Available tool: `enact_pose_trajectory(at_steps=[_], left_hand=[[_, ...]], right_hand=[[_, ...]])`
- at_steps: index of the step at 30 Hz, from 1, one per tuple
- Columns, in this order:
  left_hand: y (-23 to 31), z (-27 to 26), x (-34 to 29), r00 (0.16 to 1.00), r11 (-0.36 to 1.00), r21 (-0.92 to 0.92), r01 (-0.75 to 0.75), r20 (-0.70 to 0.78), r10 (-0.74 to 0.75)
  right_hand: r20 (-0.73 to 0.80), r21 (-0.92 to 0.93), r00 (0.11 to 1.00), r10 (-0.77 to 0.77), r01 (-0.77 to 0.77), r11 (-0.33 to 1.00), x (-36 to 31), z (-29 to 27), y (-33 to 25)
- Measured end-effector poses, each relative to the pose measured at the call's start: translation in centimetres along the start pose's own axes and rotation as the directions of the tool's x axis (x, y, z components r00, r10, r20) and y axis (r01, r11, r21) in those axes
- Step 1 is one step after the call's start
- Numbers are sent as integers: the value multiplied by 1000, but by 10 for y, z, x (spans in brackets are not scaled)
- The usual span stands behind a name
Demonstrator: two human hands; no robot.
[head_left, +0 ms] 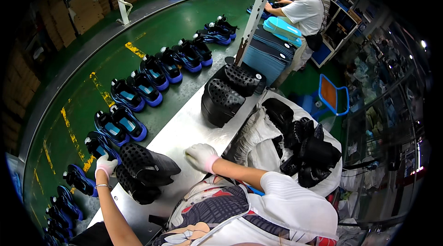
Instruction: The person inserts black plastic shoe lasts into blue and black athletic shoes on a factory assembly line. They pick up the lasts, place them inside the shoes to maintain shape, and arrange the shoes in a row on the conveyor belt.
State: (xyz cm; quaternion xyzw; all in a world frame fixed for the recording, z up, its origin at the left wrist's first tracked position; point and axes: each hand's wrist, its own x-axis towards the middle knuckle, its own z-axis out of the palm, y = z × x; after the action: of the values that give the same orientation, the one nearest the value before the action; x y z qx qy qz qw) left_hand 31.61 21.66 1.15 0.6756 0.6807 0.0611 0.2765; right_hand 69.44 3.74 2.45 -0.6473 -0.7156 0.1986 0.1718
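My left hand (106, 166), in a white glove with a pink cuff, is closed at the near edge of a black and blue sneaker (99, 142) on the green line; its fingertips are partly hidden. My right hand (202, 157), gloved alike, rests with curled fingers on the metal bench (175, 128), and nothing shows in it. Between my hands, at the bench's left edge, sit black chunky pieces (140, 160) with round dimples across their tops. Similar black dimpled pieces (224, 98) stand farther up the bench.
Sneakers (157, 71) line the green conveyor (161, 26) at left. Right of the bench, a white-lined container (256, 137) holds black pieces (314, 153). A painted post (256, 15) rises beyond the bench. A person (304, 10) works past stacked blue sheets (267, 54); a blue-framed chair (332, 96) stands right.
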Motion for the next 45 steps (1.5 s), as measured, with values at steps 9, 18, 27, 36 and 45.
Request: enact_pose_trajectory(at_steps=[9,18,27,36,45], left_hand=[[15,-11,11,959,961,-200,189,246,-138],[-25,-4,14,961,887,-400,229,235,-142],[-40,-3,25,965,852,-464,243,206,-163],[-9,1,20,958,879,-408,248,237,-160],[-1,0,11,964,859,-443,255,189,-189]], right_hand=[[-204,-39,951,-232,229,973,-12,11,20],[81,211,947,312,-323,923,-160,4,105],[363,12,919,153,-169,986,-158,64,179],[-85,133,977,195,-183,974,-68,-32,54],[-161,-83,987,23,-37,996,0,-6,39]])
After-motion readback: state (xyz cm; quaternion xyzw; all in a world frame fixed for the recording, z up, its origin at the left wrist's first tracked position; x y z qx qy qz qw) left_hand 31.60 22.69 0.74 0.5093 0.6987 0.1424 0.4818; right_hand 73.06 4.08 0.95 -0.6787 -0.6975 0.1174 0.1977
